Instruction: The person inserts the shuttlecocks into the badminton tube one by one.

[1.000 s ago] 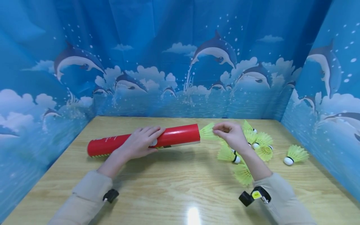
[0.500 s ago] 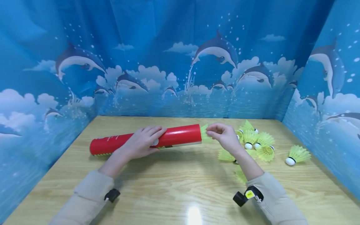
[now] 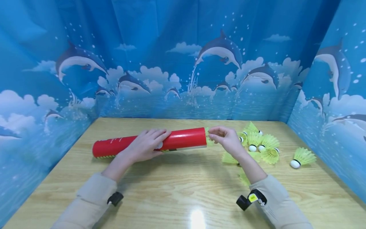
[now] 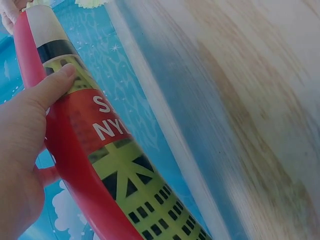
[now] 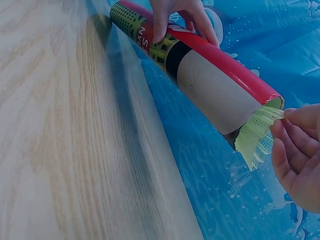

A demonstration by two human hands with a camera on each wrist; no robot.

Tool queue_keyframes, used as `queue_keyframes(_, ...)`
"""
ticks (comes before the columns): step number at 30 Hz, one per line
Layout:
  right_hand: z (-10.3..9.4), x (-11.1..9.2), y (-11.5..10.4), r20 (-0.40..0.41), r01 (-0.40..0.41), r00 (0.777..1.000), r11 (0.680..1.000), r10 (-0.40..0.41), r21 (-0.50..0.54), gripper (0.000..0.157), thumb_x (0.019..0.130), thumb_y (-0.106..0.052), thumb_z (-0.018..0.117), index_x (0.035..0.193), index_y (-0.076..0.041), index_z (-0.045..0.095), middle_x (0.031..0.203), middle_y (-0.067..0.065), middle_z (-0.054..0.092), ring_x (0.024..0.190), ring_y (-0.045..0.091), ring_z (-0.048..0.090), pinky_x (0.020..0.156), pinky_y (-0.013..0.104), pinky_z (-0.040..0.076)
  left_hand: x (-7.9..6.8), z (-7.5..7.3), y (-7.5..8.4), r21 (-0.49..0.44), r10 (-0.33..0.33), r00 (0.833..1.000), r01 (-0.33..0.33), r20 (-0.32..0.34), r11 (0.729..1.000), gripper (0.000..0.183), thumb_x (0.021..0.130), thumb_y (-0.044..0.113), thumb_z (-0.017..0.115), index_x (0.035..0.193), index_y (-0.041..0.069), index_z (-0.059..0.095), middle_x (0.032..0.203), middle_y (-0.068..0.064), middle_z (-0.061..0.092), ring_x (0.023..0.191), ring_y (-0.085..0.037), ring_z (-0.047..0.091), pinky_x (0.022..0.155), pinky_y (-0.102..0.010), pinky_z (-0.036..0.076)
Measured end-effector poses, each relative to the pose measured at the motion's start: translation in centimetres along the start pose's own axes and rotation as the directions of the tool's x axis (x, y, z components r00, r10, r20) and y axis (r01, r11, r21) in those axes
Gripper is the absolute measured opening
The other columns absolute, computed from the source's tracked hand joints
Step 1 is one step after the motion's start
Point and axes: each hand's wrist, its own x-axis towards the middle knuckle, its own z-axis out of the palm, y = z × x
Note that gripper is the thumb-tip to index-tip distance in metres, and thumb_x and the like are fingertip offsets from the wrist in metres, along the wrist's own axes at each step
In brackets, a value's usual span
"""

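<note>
Slid shuttlecock (image 3: 209, 141) deeper into red tube (image 3: 187, 137), leaving only skirt (image 5: 257, 134) outside; pinching that with right fingers (image 5: 302, 118), gripping tube with left fingers (image 3: 162, 136).

Left hand (image 3: 145, 145) on red tube (image 3: 187, 138)

Blue dolphin curtain (image 3: 160, 60), wooden table (image 3: 177, 190)

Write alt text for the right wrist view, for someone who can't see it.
A right hand pinches the flared edge of a yellow-green shuttlecock sticking out of a red tube's open end. The left hand grips the tube farther along; a wooden table fills the picture's left side, a blue patterned cloth the right.
</note>
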Motion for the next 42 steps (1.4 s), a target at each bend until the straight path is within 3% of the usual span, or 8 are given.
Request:
queue_keyframes(6,0.0,-0.1,0.2,-0.029,0.006,1.0,1.0,-0.005,0.019,0.021,0.087,-0.009,0.064,0.105,0.002,0.063,0.087,0.01,0.067,0.076,0.017,0.062,0.072,0.045,0.051,0.1,0.0,0.0,0.008,0.006,1.0,-0.006,-0.001,1.0,0.091,0.062,0.03,0.087,0.138,0.01,0.043,0.129,-0.011,0.053,0.115,-0.027,0.049,0.086,-0.047,0.046)
queue_keyframes(11,0.2,-0.3,0.5,-0.074,0.036,0.996,0.997,-0.041,-0.064,0.015,0.086,-0.011,0.066,0.096,0.0,0.067,0.082,0.011,0.067,0.075,0.026,0.062,0.065,0.035,0.052,0.2,0.1,0.0,0.008,0.008,1.0,-0.008,-0.005,1.0,0.091,0.062,0.03,0.087,0.138,0.01,0.043,0.129,-0.012,0.053,0.115,-0.027,0.05,0.086,-0.047,0.047)
queue_keyframes(16,0.5,-0.4,0.4,-0.104,0.071,0.991,0.989,-0.085,-0.134,0.01,0.085,-0.01,0.067,0.091,-0.002,0.069,0.077,0.007,0.067,0.07,0.022,0.062,0.061,0.03,0.05,0.2,0.1,-0.1,0.0,0.006,1.0,-0.006,-0.009,1.0,0.091,0.061,0.03,0.087,0.138,0.01,0.043,0.129,-0.013,0.053,0.114,-0.028,0.05,0.087,-0.047,0.047)
queue_keyframes(23,0.9,-0.4,0.5,-0.072,0.091,0.992,0.988,-0.1,-0.122,0.013,0.085,-0.012,0.068,0.091,-0.001,0.07,0.081,0.009,0.067,0.072,0.02,0.061,0.063,0.03,0.049,0.2,0.0,0.1,-0.012,0.011,1.0,-0.012,-0.019,1.0,0.091,0.06,0.029,0.088,0.138,0.009,0.044,0.128,-0.013,0.054,0.114,-0.028,0.051,0.087,-0.047,0.047)
queue_keyframes(33,1.4,-0.1,0.7,-0.042,0.041,0.998,0.994,-0.046,-0.104,0.012,0.086,-0.009,0.066,0.094,0.0,0.07,0.08,0.007,0.067,0.071,0.018,0.06,0.064,0.038,0.05,-0.1,0.2,-0.1,0.015,0.016,0.999,-0.016,-0.028,1.0,0.09,0.06,0.029,0.088,0.136,0.008,0.045,0.128,-0.013,0.053,0.113,-0.029,0.051,0.083,-0.047,0.048)
queue_keyframes(42,1.6,0.2,1.0,-0.004,0.036,0.999,0.995,-0.037,-0.091,0.013,0.086,-0.004,0.064,0.095,0.004,0.068,0.078,0.009,0.067,0.069,0.019,0.062,0.06,0.031,0.05,-0.2,0.3,-0.1,0.013,0.017,0.999,-0.017,-0.032,1.0,0.09,0.06,0.029,0.088,0.137,0.009,0.045,0.128,-0.013,0.053,0.113,-0.029,0.051,0.083,-0.048,0.048)
